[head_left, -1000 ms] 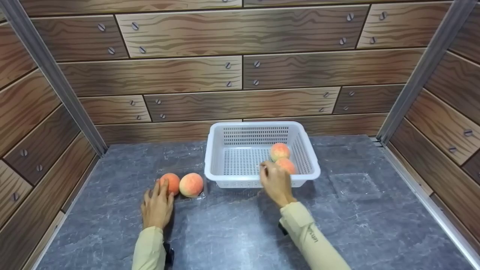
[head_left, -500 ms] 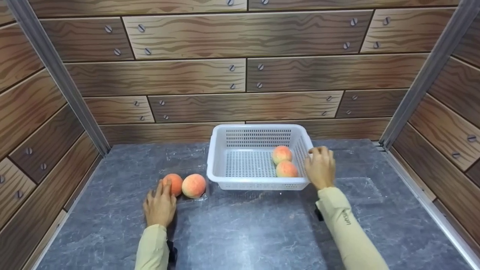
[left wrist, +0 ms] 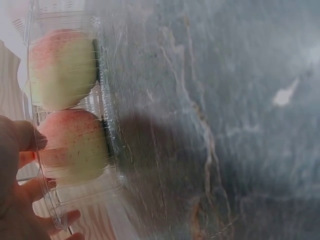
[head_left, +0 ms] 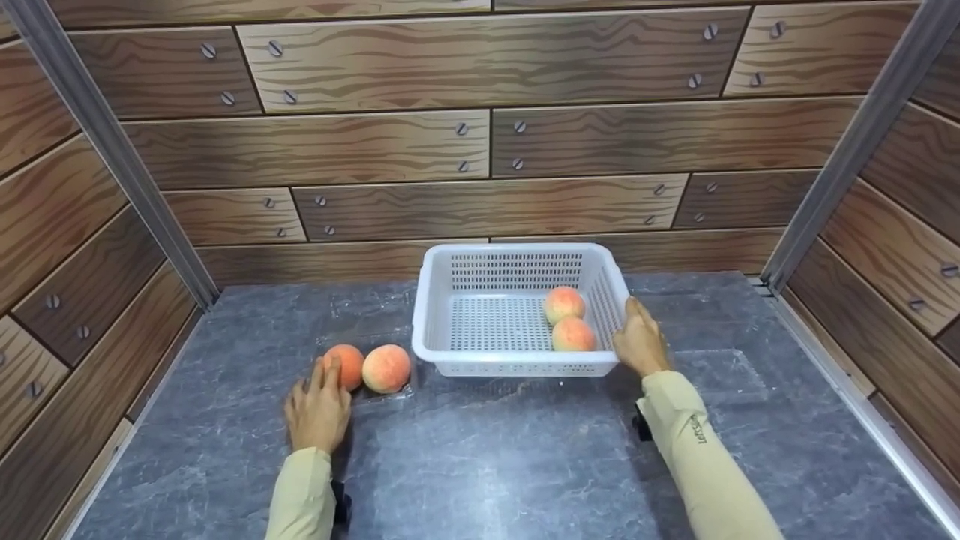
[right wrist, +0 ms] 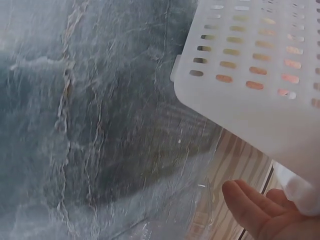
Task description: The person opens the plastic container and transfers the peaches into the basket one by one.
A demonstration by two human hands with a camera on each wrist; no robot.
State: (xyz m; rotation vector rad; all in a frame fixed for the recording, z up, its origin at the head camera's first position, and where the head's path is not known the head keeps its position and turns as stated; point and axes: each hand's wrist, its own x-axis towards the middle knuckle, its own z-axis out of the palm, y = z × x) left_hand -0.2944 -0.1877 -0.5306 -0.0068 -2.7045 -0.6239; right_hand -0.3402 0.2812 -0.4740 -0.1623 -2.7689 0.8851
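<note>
So the bit that'd worry me is the right hand (head_left: 642,341). Call the basket (head_left: 487,358) a clock face, 12 at the wall (head_left: 397,214): that hand seems to have hold of its edge between 3 and 4, on one side only. Inside, a peach (head_left: 564,304) at 3 and another peach (head_left: 574,334) at 4 sit together over on that same side. A lift or tug from there could tip or swivel the whole thing, I reckon, and being round they'd probably roll over to 9 and get bumped.

Other trouble spot: the box (left wrist: 82,192), clear plastic, just beside the basket at 8 o'clock. The left hand (head_left: 318,409) looks to be gripping its far end from the basket, right up by the darker peach (head_left: 348,366), with the paler peach (head_left: 387,368) next along. Plastic looks thin, so squeezing too hard might buckle it or bruise the fruit. And if the basket gets shoved toward 8, it'd likely hit the box and slide it along the desk (head_left: 480,457).

Also, there's what looks like a clear tray (head_left: 720,371) at 4 o'clock, near the right sleeve (head_left: 697,442). Easy to miss, easy to snag
</note>
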